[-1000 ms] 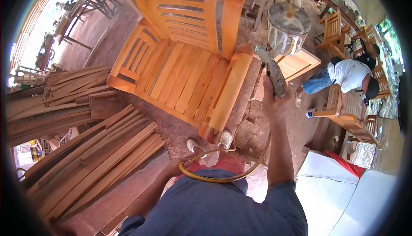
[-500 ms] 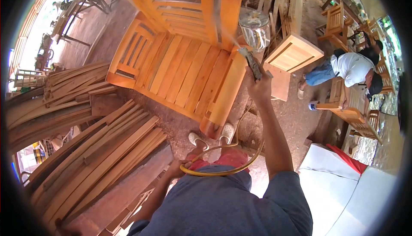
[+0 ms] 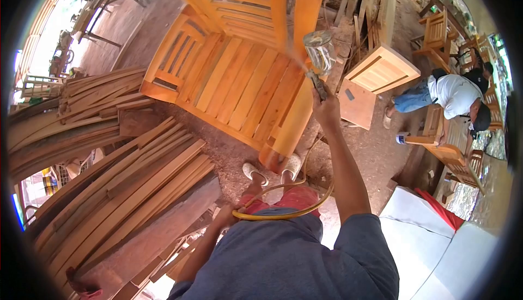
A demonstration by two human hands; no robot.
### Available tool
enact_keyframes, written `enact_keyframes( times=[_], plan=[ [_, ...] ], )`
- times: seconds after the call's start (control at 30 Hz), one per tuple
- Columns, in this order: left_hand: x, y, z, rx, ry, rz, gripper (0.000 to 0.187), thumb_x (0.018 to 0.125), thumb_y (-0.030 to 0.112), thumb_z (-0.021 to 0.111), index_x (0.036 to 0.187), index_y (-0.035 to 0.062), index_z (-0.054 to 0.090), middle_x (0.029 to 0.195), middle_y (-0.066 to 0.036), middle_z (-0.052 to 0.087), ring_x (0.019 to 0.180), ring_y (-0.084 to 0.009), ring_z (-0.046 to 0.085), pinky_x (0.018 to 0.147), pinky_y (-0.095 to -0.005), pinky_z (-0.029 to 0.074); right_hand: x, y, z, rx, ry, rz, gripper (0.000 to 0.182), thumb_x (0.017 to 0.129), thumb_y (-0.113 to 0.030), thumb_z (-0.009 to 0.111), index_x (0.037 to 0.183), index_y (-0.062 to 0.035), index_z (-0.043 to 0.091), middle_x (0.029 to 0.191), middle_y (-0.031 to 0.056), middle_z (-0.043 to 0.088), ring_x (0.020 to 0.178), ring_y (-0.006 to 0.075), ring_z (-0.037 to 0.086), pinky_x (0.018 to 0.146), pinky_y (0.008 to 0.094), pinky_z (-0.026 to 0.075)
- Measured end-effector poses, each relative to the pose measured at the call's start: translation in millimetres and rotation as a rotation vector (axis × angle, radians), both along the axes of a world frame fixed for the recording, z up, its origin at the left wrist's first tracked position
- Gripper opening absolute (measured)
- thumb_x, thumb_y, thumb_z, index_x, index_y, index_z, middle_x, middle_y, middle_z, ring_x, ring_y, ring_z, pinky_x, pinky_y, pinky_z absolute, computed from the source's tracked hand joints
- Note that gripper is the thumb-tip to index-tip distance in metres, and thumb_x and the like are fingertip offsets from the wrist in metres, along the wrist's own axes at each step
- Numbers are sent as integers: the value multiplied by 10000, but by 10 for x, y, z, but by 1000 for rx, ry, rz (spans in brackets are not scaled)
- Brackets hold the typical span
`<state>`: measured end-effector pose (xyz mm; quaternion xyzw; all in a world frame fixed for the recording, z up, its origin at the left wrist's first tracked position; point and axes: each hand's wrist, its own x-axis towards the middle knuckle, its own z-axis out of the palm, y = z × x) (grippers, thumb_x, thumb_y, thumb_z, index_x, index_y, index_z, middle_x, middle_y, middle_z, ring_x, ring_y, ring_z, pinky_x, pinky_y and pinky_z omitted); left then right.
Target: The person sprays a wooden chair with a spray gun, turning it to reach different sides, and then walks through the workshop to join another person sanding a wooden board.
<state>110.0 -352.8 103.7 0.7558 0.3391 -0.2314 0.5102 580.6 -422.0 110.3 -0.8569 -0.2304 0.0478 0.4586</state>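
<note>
My right hand (image 3: 327, 110) is closed around a spray gun (image 3: 318, 85), the arm stretched forward. A pale mist leaves its nozzle toward the inner side of the wooden armchair (image 3: 239, 90), by the right armrest and backrest. That chair has a slatted seat, a slatted back and an orange-brown finish. Just beyond the gun is a shiny round container (image 3: 320, 53). Low at my waist, my left hand (image 3: 225, 215) grips a yellow hose (image 3: 280, 216), which loops across my front and runs up on the right toward the gun.
Long wooden strips (image 3: 131, 191) are stacked at left. A panelled wooden piece (image 3: 383, 70) stands right of the chair, beside a flat board (image 3: 357, 104). Farther right, a person in a white shirt (image 3: 455, 94) bends over wooden furniture (image 3: 452, 155). White sheeting (image 3: 419, 229) lies at lower right.
The view has shifted slightly, so the chair sits a little lower and farther right. My right hand and spray gun have moved slightly relative to the container. The left hand keeps its hold on the hose.
</note>
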Motion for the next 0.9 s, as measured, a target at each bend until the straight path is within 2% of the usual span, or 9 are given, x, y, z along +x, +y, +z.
enact_keyframes(
  times=[0.13, 0.23, 0.33, 0.47, 0.53, 0.63, 0.73, 0.83, 0.9],
  plan=[
    [-43, -12, -9, 2, 123, -22, 365, 929, 402, 585, 1057, 84, 711, 806, -188, 690, 745, -290, 696, 676, -397, 522, -9, 66, -135, -21, -36, -12, 372, 931, -318, 578, 1255, -136, 597, 887, 229, 673, 816, 427, 650, 689, 505, 518],
    [-45, -34, -11, 3, 100, 19, 384, 928, 422, 581, 1062, 85, 707, 815, -193, 688, 754, -312, 694, 679, -403, 519, -26, 59, -64, -128, 64, 1, 382, 930, -291, 590, 1243, -71, 598, 942, 268, 659, 912, 435, 633, 726, 463, 523],
    [-37, -39, -10, 40, 74, 14, 401, 925, 461, 576, 1068, 112, 710, 818, -197, 686, 758, -329, 690, 675, -414, 513, -11, 24, -77, -171, 20, 23, 387, 933, -293, 583, 1254, -77, 593, 949, 271, 659, 920, 434, 634, 734, 462, 524],
    [13, 3, -24, 28, 115, -59, 428, 922, 523, 557, 1052, 149, 718, 790, -194, 681, 754, -348, 684, 664, -427, 508, -81, -58, 112, -21, 2, -1, 389, 934, -284, 589, 1245, -51, 594, 953, 273, 661, 923, 431, 641, 736, 437, 528],
    [78, 12, 3, 26, 79, -50, 430, 920, 522, 559, 1048, 143, 716, 778, -195, 676, 745, -350, 681, 666, -427, 507, -102, -118, 375, 28, 31, -2, 381, 934, -269, 600, 1231, -31, 599, 947, 270, 668, 920, 425, 653, 740, 418, 529],
    [176, 44, -38, 15, 101, -64, 424, 922, 512, 557, 1044, 139, 716, 783, -197, 674, 750, -357, 680, 674, -433, 508, -68, -206, 603, 191, -145, 11, 415, 916, -238, 630, 1281, -46, 582, 974, 261, 671, 827, 372, 683, 682, 383, 540],
    [170, 69, -207, -25, 58, -72, 413, 927, 490, 553, 1042, 128, 714, 802, -198, 678, 768, -369, 680, 685, -440, 512, -41, -372, 983, 267, -139, 16, 403, 920, -184, 639, 1270, 7, 581, 974, 192, 704, 770, 257, 704, 666, 328, 536],
    [275, 84, -215, -22, 8, -93, 401, 928, 466, 554, 1055, 119, 707, 828, -197, 682, 802, -376, 679, 708, -444, 515, -92, -536, 1465, 447, -104, -56, 299, 907, -217, 683, 1079, 26, 664, 808, 86, 698, 738, 138, 649, 662, 296, 507],
    [459, 100, -13, 5, 47, -126, 389, 932, 445, 553, 1074, 115, 700, 865, -195, 686, 844, -372, 677, 736, -440, 515, -99, -732, 1644, 408, -130, -133, 296, 897, -228, 704, 1049, 24, 673, 809, 62, 692, 734, 111, 624, 656, 274, 491]
  ],
)
